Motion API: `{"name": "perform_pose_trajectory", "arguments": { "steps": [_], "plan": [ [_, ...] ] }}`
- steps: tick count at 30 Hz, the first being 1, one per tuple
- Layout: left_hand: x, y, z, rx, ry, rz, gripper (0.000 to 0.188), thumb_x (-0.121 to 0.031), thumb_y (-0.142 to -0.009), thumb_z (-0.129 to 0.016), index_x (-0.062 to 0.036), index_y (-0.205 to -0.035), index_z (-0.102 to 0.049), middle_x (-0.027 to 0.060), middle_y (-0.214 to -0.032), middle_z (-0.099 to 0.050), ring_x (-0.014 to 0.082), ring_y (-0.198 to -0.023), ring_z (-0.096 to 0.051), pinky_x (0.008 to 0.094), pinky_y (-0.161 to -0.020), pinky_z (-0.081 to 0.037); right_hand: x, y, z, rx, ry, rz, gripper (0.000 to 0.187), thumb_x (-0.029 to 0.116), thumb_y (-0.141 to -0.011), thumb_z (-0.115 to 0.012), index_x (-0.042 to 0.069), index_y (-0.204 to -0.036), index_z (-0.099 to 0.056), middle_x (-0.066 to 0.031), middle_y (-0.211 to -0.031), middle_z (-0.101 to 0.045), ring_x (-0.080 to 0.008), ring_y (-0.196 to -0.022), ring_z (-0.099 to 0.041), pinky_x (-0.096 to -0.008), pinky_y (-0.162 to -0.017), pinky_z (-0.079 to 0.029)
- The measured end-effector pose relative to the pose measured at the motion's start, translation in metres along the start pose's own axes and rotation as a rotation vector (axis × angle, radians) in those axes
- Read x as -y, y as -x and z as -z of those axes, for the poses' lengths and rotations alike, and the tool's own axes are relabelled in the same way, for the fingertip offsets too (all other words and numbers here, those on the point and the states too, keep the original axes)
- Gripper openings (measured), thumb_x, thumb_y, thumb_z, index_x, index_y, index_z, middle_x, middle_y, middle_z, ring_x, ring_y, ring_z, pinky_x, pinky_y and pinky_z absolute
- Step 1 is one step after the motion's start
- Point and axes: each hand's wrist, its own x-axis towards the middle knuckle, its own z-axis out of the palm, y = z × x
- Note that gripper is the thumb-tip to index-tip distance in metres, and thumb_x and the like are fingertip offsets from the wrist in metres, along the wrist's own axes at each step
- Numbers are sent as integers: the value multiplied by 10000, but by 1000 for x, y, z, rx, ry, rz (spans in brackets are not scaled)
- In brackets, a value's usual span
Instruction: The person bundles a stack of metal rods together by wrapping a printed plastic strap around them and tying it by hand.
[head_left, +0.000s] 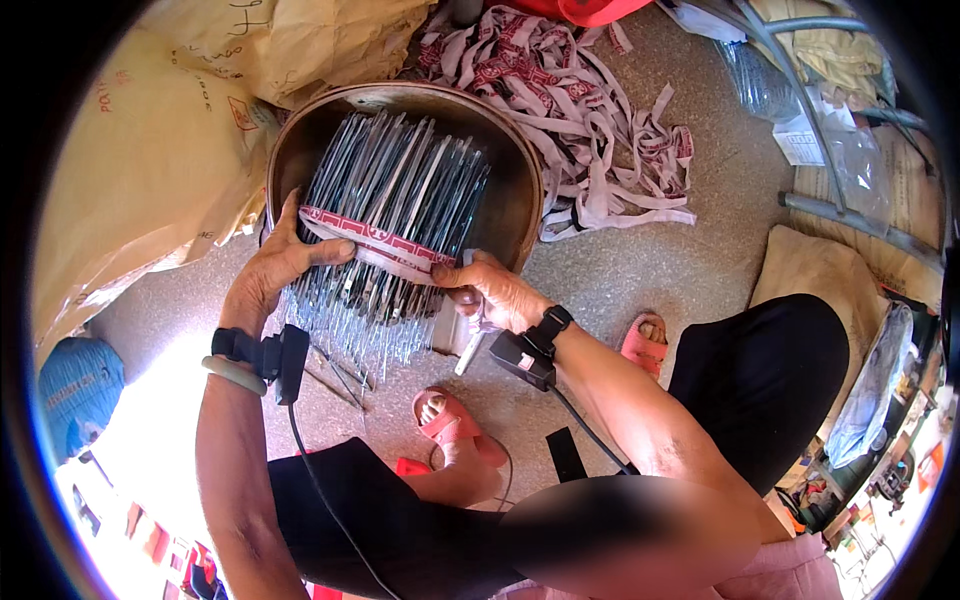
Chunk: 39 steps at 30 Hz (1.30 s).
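A large bundle of thin, shiny strips (390, 175), silvery and dark, stands tilted in a brown round tub (515, 165), its near ends spreading over the rim. Whether the strips are glass or metal I cannot tell. A white-and-red fabric band (372, 240) runs across the near side of the bundle. My left hand (275, 255) clasps the bundle's left side, thumb lying over the band. At the right side my right hand (500, 292) pinches the band between thumb and bent fingers, with a loose tail hanging below. The bundle hides its far side.
A tangled pile of similar bands (590, 140) lies on the floor behind the tub. Big tan paper sacks (150, 180) stand at the left. Metal tubing (870, 228) and a tan sack (815, 275) are at the right. A few loose strips (340, 385) lie near my feet.
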Motion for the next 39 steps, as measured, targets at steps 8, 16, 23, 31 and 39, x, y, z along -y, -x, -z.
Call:
{"name": "perform_pose_trajectory", "arguments": {
  "steps": [8, 16, 23, 31, 39],
  "plan": [
    [0, 14, 8, 13, 198, -86, 1228, -404, -527, -898, 42, -1453, -225, 223, -1376, -453, 296, -1303, -410, 367, -1108, -286, 7, 19, -21, -135, 246, 49, 349, 352, -743, -800, 76, -788, -591, 85, -524, -335, -40, -424, -253, -243, -412, -178],
    [-7, 8, -19, 200, 50, -109, 1114, -411, -622, -826, 77, -1441, -250, 243, -1403, -421, 304, -1341, -362, 361, -1111, -264, 8, 74, -21, -136, 177, 2, 256, 257, -836, -731, 45, -921, -615, 82, -562, -423, -14, -409, -228, -216, -395, -146],
    [8, -10, -9, 225, 102, -146, 1175, -476, -588, -825, 88, -1438, -243, 256, -1395, -428, 308, -1321, -394, 346, -1111, -266, -16, 62, -4, -119, 83, 63, 274, 265, -823, -748, 33, -902, -625, 82, -556, -414, -5, -410, -231, -211, -389, -153],
    [2, -10, -9, 245, 19, -159, 1178, -458, -580, -831, 84, -1441, -238, 252, -1368, -453, 297, -1304, -412, 340, -1103, -277, -34, 60, -9, -214, -6, 128, 225, 256, -820, -754, 80, -815, -614, 103, -507, -317, -26, -410, -221, -239, -410, -161],
    [-3, -9, -8, 251, -128, -137, 1214, -465, -596, -828, 84, -1458, -174, 257, -1390, -428, 288, -1320, -394, 336, -1108, -269, -33, 50, 9, -201, 129, 65, 260, 235, -776, -793, 70, -851, -606, 78, -569, -401, -32, -439, -295, -224, -410, -214]
  ]
}}
